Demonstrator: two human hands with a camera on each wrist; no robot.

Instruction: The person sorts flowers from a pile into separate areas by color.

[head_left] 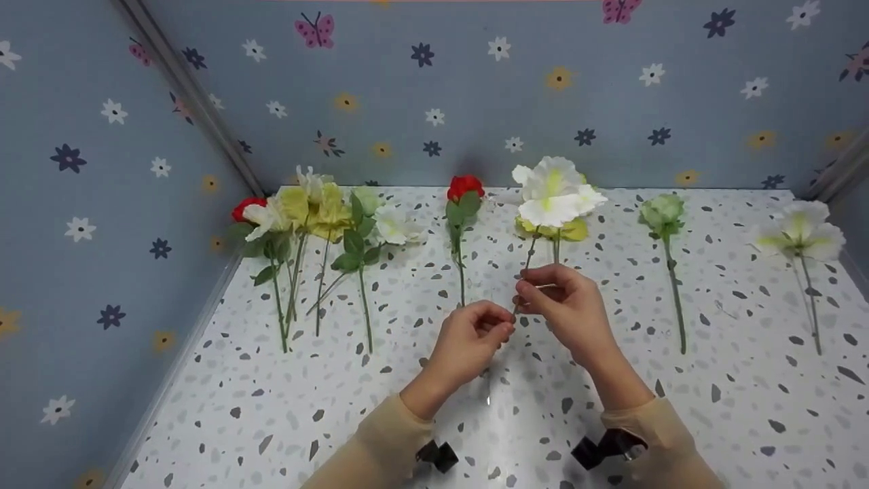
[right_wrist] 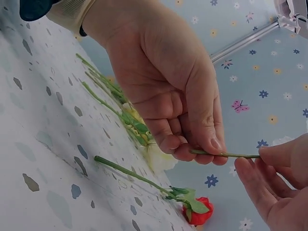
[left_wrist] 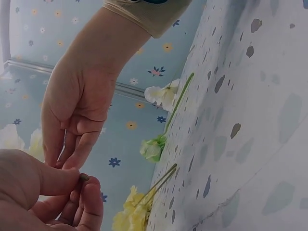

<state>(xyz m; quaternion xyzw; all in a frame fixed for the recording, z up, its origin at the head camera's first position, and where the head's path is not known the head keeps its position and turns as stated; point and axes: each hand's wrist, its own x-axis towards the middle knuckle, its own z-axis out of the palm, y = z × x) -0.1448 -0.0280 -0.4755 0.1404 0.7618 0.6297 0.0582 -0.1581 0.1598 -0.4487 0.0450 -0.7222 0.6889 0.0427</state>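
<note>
The white flower (head_left: 551, 210), likely light, is best held by its stiff-looking stem (head_left: 529, 255), pinched by left hand (head_left: 473, 341) and, farther, right hand (head_left: 574, 311).

Shows grey-blue on the far wall (head_left: 468, 88), printed with white, yellow and navy blossoms (head_left: 422, 55) and pink butterflies (head_left: 314, 30). Runs white across the tabletop (head_left: 271, 407), speckled with grey and charcoal. Has white with yellow-green streaks on the held flower (head_left: 550, 197), yellow on the bloom beneath (head_left: 570, 229). Blazes red on the middle rose (head_left: 466, 185), pale green on the flower to the right (head_left: 662, 214). Mixes red, cream, yellow and green in the left cluster (head_left: 329, 210). Is beige on the sleeves (head_left: 383, 435).
</note>
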